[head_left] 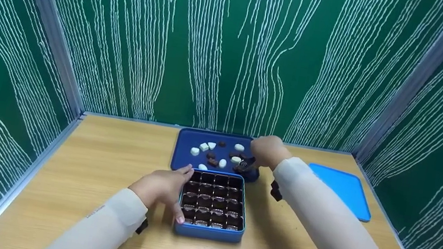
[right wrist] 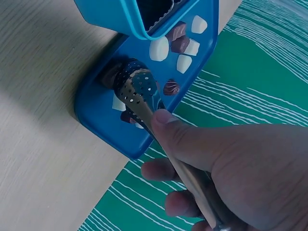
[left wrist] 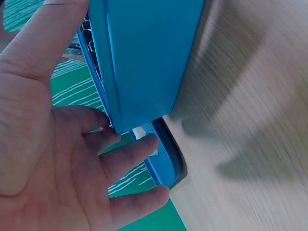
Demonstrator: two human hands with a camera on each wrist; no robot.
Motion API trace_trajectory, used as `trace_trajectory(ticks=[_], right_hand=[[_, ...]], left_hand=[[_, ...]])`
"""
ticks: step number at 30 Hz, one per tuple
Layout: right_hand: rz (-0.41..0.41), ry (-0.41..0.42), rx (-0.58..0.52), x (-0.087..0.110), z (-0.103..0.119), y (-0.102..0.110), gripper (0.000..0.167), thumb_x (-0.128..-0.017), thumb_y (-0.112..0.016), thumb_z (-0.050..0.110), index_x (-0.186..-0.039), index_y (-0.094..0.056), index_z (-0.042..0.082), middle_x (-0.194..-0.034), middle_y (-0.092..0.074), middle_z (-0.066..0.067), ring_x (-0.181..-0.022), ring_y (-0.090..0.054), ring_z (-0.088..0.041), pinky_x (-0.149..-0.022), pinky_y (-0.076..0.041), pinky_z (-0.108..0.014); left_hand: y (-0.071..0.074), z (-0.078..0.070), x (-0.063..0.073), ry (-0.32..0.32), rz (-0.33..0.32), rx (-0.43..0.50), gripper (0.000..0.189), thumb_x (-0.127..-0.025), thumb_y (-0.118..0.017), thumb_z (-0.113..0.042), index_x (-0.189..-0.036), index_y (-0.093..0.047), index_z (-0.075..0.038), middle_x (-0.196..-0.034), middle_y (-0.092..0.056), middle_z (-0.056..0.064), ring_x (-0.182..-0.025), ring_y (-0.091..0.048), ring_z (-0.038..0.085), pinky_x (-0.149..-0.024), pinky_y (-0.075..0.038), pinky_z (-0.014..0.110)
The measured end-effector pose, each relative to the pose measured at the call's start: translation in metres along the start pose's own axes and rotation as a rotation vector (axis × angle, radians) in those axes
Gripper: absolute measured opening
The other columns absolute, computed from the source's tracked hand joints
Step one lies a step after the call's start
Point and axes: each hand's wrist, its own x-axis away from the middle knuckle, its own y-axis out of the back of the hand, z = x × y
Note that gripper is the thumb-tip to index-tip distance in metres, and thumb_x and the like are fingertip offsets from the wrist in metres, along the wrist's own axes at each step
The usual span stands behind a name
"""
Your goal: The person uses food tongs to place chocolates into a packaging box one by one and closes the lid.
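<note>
The right hand (head_left: 269,150) grips tongs (right wrist: 141,110); tray (head_left: 182,150) at nine o'clock.
The left hand (head_left: 164,184), fingers spread, touches box (head_left: 208,233) at three o'clock.

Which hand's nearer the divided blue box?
Left. The left hand touches the divided blue box along its left side; the right hand is apart from it, past its far right corner, holding a perforated metal utensil.

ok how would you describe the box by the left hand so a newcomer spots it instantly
On the wooden table, find the dark blue tray by the green back wall. Just in front of it sits a blue box, the left hand touching its side. Unlike the shallow tray, it is deep and holds a brown grid of small compartments.
</note>
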Motion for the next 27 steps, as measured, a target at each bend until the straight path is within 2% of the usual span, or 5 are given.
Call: trace_trajectory(ticks=[5,11,16,20,27], right_hand=[[0.01,-0.023,-0.008,0.01,-0.004,0.012,0.05,-0.092,-0.093,0.055,-0.083,-0.065,0.014,-0.082,-0.07,-0.002,-0.072,-0.056,-0.019,-0.075,-0.066,-0.044],[0.054,-0.01,0.038,0.03,0.007,0.041,0.046,-0.095,-0.092,0.048,-0.08,-0.063,0.015,-0.074,-0.061,0.001,-0.068,-0.053,-0.018,-0.062,-0.053,-0.035],[0.071,0.051,0.115,0.045,0.028,0.06,0.051,-0.091,-0.094,0.055,-0.076,-0.064,0.016,-0.068,-0.053,0.006,-0.063,-0.049,-0.015,-0.063,-0.06,-0.035],[0.11,0.076,0.161,0.047,0.046,0.065,0.043,-0.096,-0.092,0.046,-0.08,-0.064,0.017,-0.067,-0.049,0.007,-0.063,-0.047,-0.013,-0.065,-0.061,-0.033],[0.115,0.122,0.292,0.042,0.07,0.062,0.04,-0.107,-0.076,0.019,-0.075,-0.052,0.018,-0.063,-0.04,0.005,-0.057,-0.039,-0.013,-0.051,-0.039,-0.029]], left_hand=[[0.0,-0.001,-0.001,-0.002,-0.001,-0.002,0.16,-0.06,-0.109,-0.054,-0.184,-0.015,-0.015,-0.194,-0.004,0.0,-0.174,-0.029,0.041,-0.137,-0.042,0.055],[-0.001,0.0,-0.001,-0.005,-0.001,-0.009,0.16,-0.06,-0.109,-0.055,-0.183,-0.016,-0.014,-0.194,-0.005,0.0,-0.174,-0.031,0.04,-0.136,-0.044,0.055],[-0.002,0.001,-0.002,0.002,-0.003,-0.014,0.16,-0.059,-0.109,-0.056,-0.184,-0.017,-0.015,-0.194,-0.007,0.001,-0.173,-0.033,0.04,-0.136,-0.044,0.054],[-0.002,0.002,-0.001,0.009,-0.003,-0.009,0.161,-0.058,-0.109,-0.056,-0.184,-0.017,-0.015,-0.194,-0.007,0.001,-0.174,-0.031,0.04,-0.137,-0.042,0.054],[-0.001,-0.001,0.0,0.005,0.003,-0.006,0.161,-0.058,-0.109,-0.056,-0.183,-0.016,-0.014,-0.194,-0.004,-0.001,-0.174,-0.029,0.041,-0.138,-0.04,0.054]])
